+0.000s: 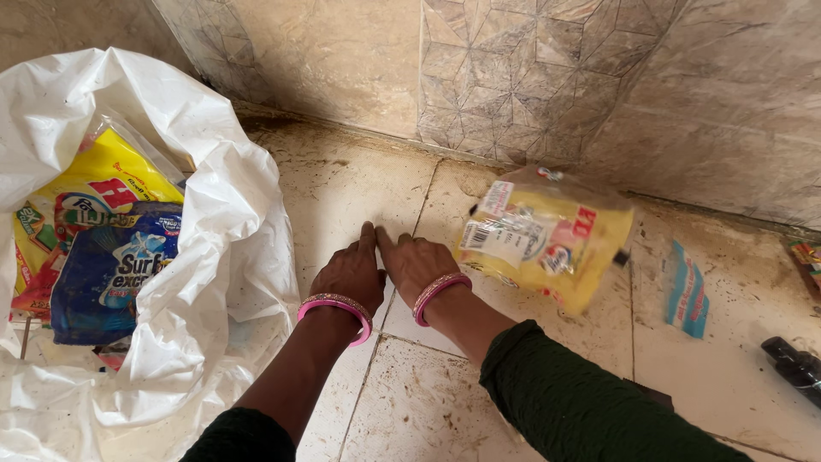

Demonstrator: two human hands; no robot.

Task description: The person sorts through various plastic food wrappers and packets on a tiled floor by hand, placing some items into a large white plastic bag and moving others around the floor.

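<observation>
Both hands, left (349, 274) and right (416, 263), lie flat, palms down, fingertips touching.

- Floor (410, 402): pale stone tiles, stained, grimy along the wall.
- White plastic bag (227, 257) sat on it at left.
- Yellow packet (547, 235) lay near the wall.
- Blue sachet (687, 291) lay flat farther right; dark object (794, 366) at right edge.
- Both hands (385, 269) rested flat on the tiles.

Both hands, left (349, 275) and right (414, 263), rest flat on floor tiles (410, 402) (yellow packet (546, 235) nearby).
</observation>
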